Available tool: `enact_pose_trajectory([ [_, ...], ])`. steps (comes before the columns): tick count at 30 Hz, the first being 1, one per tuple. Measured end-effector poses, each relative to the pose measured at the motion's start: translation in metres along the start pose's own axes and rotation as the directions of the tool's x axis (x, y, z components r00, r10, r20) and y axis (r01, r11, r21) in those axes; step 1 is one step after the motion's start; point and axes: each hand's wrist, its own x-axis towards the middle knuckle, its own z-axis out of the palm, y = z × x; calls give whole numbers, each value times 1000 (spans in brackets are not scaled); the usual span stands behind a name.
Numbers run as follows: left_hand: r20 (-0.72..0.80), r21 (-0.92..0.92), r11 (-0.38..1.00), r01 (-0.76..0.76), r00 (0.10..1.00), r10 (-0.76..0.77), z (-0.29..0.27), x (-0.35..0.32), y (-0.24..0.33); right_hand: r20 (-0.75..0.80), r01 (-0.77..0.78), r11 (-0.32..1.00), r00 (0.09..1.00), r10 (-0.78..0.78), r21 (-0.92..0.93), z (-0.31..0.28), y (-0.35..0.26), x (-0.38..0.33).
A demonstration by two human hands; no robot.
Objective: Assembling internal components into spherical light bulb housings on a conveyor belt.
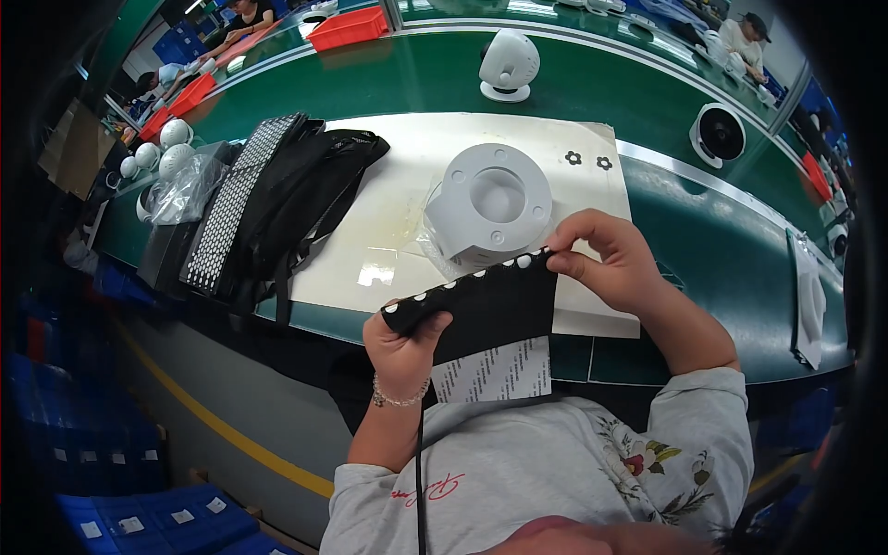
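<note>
Black sheet [509, 310] was held up before the person's chest, over the near edge of the bench [416, 83], with white dots along its folded top edge. Left hand [404, 356] gripped one end, thumb on the near face; right hand [608, 264] pinched the opposite top corner between thumb and fingertips. Hands well apart, sheet drawn taut between them. Printed white paper [495, 370] hung at the sheet's lower part; whether it was bonded there could not be told. Progress, as judged: sheet picked out and spread, its edge folded, paper not yet off, nothing black fixed to the white housing [504, 199]. Housing lay on the pale mat [370, 213] just beyond the sheet; contact between them unclear. More dotted pieces [242, 194] and black cloth [301, 190] lay to the left, apparently unworked. Farther out: clear bag [185, 196], white stand unit [509, 63], black-faced unit [719, 134].
</note>
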Motion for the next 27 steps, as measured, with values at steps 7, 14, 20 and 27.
enact_pose_trajectory([
  [7,-4,-23,998,50,999,-50,2,1,0,-78,350,927,929,-362,-132,11,-6,8],
  [14,144,224,974,-27,990,-6,0,-1,-5,35,276,932,961,-276,-236,18,-16,12],
  [20,177,294,955,-48,984,-5,4,-1,-6,32,533,816,841,-540,-225,21,-12,13],
  [27,223,294,955,-46,975,-22,9,0,-3,101,392,889,920,-379,-236,27,-21,10],
])
